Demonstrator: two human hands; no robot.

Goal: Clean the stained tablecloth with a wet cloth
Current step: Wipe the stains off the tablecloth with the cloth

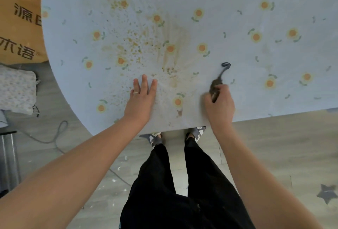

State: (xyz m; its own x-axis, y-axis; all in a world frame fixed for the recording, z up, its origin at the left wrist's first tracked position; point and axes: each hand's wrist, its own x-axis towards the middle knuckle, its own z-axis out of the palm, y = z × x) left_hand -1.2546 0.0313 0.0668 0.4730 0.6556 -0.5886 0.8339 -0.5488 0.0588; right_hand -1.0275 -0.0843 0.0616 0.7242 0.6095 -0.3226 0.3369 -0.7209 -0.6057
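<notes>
Head: two hands (141,99) (220,103), one cloth (215,87), one tablecloth (237,27).

Single head-worn wide-angle view, looking steeply down from above; table (237,0) fills upper frame close, floor (274,146) below.

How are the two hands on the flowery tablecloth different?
The left hand lies flat with straight fingers; the right hand is curled round a dark cloth. The left hand wears a ring; the right hand shows none. Both are over the tablecloth, near its close edge.
</notes>
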